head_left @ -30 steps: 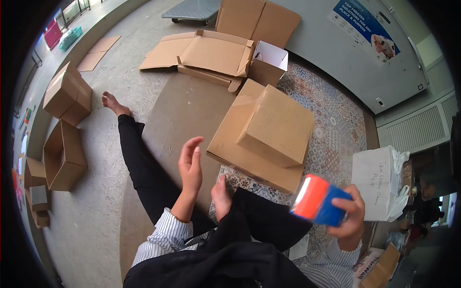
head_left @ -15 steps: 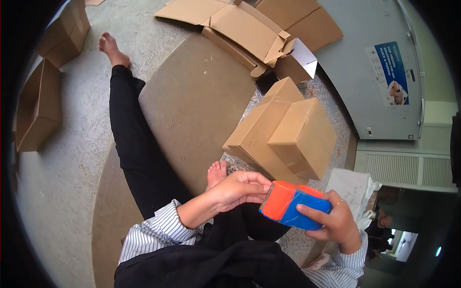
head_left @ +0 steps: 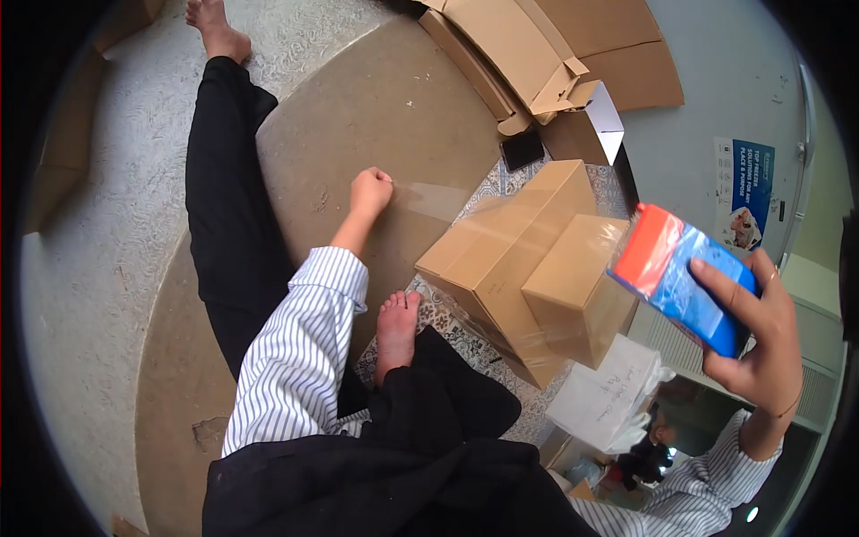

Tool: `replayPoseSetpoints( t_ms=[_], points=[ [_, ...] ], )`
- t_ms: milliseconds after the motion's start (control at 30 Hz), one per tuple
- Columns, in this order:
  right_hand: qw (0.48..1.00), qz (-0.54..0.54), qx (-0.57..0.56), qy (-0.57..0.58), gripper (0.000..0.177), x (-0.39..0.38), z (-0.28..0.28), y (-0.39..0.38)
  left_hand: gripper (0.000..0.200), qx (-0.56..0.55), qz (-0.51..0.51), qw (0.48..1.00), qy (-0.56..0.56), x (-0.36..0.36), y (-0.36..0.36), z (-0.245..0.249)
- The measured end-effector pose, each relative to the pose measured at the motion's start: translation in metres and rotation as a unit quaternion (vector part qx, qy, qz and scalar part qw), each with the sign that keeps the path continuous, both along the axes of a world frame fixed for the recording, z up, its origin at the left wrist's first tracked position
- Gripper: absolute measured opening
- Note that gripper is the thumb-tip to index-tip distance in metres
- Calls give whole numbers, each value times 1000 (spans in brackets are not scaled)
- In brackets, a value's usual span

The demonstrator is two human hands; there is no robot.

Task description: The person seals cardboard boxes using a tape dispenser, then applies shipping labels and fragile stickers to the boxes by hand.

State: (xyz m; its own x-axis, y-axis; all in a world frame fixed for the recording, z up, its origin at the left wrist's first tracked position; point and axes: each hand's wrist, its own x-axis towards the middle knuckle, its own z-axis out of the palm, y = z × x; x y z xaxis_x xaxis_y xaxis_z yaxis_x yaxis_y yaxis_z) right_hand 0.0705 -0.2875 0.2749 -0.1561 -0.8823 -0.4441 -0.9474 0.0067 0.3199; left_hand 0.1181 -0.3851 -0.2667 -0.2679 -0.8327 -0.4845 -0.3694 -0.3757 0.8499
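Head view: hands apart; your right hand (head_left: pixel 759 329) clamps the orange-blue dispenser (head_left: pixel 673 268), left fist (head_left: pixel 370 191) pinches clear tape (head_left: pixel 434 199) near cartons (head_left: pixel 508 231) at patterned flooring (head_left: pixel 436 309)'s left edge.

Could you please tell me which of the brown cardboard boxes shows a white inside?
The small open box beside the dark flat rectangle: its inside face is white, whereas the other brown boxes show brown faces.
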Motion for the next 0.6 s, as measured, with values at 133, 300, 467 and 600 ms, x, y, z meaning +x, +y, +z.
replayPoseSetpoints(
  t_ms=[133, 300, 467, 600],
  points=[
    [999, 1, 32, -14, 67, -1, -11, -38, 7, -230, -42, 957, -170, -6, 27, 25],
    [996, -62, 55, -30, 62, -27, -24, -17, 2, -377, -66, 892, -240, -4, 12, 29],
    [985, -150, 27, -81, 65, -84, -43, 71, 1, -354, -97, 900, -235, -17, 27, 31],
    [971, -186, -53, -139, 65, -110, -76, 135, 1, -343, -106, 904, -232, -17, 34, 31]
  ],
)
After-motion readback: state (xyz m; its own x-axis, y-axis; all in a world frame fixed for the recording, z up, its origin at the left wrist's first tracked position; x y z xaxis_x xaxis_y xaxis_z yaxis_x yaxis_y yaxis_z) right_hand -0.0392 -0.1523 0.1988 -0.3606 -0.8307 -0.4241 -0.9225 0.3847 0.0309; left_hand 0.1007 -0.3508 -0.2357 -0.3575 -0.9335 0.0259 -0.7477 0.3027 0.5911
